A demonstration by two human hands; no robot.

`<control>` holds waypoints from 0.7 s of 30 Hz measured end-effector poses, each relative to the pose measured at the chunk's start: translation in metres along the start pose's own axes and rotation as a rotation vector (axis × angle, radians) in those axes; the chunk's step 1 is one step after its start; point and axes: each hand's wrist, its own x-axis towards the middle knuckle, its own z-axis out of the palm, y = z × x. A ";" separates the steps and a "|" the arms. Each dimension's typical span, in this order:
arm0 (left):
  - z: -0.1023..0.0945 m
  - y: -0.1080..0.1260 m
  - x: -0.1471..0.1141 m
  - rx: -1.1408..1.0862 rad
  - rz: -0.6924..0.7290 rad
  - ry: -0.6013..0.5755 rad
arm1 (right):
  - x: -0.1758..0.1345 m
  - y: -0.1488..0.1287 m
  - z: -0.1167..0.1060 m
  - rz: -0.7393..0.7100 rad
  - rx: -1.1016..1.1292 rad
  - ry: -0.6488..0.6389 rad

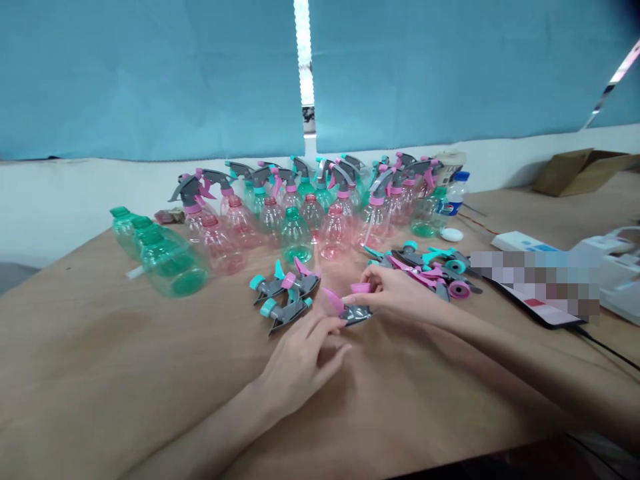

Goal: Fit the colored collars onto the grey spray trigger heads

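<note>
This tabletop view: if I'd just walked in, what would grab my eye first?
Probably the crowd of clear pink and green bottles across the back of the table, many topped with grey spray heads. Next, near the middle, comes a pink-and-grey spray head in the grip of the right hand, with the left hand at its edge. Above, a bright vertical slit splits the blue covering.

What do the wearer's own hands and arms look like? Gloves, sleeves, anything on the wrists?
Left hand and right hand are both bare: no gloves, and no rings that I can make out. Left forearm and right forearm are uncovered as far as the picture shows: no sleeves, watch, bracelet or cables on them, no clear markings. Nail detail is too blurred to tell.
</note>
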 end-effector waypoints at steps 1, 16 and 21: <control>0.001 0.001 0.000 -0.029 -0.011 -0.023 | -0.005 -0.004 0.003 -0.032 0.048 -0.017; 0.003 -0.011 0.000 -0.141 -0.144 -0.013 | -0.025 0.002 0.041 -0.579 0.183 0.006; -0.003 -0.008 -0.003 -0.113 -0.030 0.039 | -0.024 0.008 0.047 -0.565 0.178 0.081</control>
